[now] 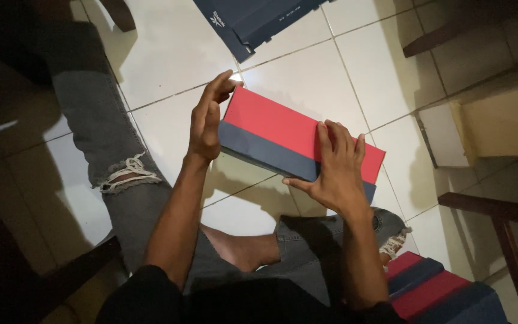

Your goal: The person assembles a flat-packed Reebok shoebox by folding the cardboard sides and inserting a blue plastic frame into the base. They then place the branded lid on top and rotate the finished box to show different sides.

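Red-and-navy cardboard box [283, 135] lies between both hands, its long axis running from upper left down to lower right. Left hand [206, 120] presses open-palmed against the box's left end, fingers extended upward. Right hand [334, 171] rests flat and spread on the box's right part, equally close.

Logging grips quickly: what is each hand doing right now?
Left hand: open, flat against the end of the red and blue box.
Right hand: open, fingers spread on the box top.
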